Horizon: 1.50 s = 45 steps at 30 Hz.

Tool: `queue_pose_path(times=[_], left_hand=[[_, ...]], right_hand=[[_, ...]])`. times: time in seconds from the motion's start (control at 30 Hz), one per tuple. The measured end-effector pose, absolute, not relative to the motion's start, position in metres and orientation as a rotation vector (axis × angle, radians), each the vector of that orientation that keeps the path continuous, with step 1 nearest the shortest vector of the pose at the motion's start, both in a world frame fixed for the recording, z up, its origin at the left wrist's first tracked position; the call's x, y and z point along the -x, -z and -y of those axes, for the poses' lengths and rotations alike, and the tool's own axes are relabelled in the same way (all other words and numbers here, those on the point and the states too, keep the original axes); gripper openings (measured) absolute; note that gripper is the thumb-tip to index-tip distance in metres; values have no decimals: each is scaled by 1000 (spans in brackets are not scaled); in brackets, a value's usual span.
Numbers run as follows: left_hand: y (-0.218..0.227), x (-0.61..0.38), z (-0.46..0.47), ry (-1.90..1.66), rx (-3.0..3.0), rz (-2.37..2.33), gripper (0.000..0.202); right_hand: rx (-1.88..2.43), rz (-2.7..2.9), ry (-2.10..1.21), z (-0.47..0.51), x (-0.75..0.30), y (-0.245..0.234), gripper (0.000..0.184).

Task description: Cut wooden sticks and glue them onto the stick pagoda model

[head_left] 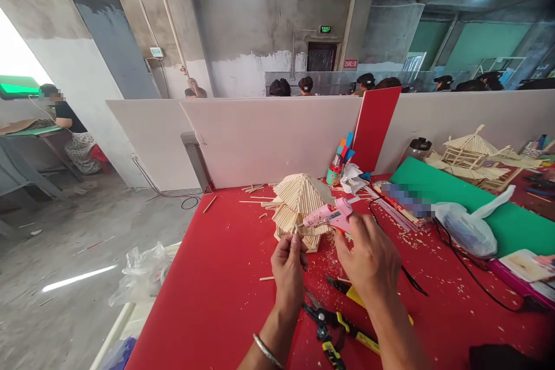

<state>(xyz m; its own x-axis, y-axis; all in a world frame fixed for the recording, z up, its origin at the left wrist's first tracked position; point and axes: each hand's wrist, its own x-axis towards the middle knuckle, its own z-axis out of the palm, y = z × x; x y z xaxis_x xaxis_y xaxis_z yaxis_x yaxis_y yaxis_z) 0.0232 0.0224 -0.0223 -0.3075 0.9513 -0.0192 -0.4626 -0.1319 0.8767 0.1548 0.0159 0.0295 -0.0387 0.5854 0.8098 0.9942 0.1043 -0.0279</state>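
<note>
My right hand (367,254) is closed round a pink glue gun (330,217), whose nozzle points left at a small wooden stick (296,230). My left hand (289,269) pinches that stick upright between its fingertips, a bangle on its wrist. Just behind both hands stands a little stick-built pagoda model (300,201) on the red table (217,289). The gun's black cord (459,260) trails off to the right.
Yellow-handled cutters (336,329) lie near my forearms. A cup of markers (338,167), a red board (373,127), a green mat (511,219), a plastic bag (466,225) and another stick model (470,156) sit right. White partitions (269,139) stand behind; several people work beyond.
</note>
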Motion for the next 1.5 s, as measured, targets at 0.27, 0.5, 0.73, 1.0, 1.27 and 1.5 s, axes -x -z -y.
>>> queue_pose_path(times=[0.27,0.5,0.73,1.0,1.27,1.5], left_hand=[[23,-24,-24,-1653,-638,-959,42],[23,-23,-24,-1657,-645,-969,43],[20,-22,-23,-1652,-648,-990,44],[20,-22,-22,-1648,-658,-983,42],[19,-22,-23,-1639,-633,-952,44],[17,-23,-23,-1617,-542,-887,42]], right_hand=[[1509,1670,759,-15,-150,-26,11],[1488,1688,748,-13,-151,-26,13],[1483,1703,742,-12,-151,-26,14],[1469,1709,751,-13,-150,-25,14],[1492,1680,741,-15,-150,-21,11],[1472,1635,774,-16,-147,-16,10]])
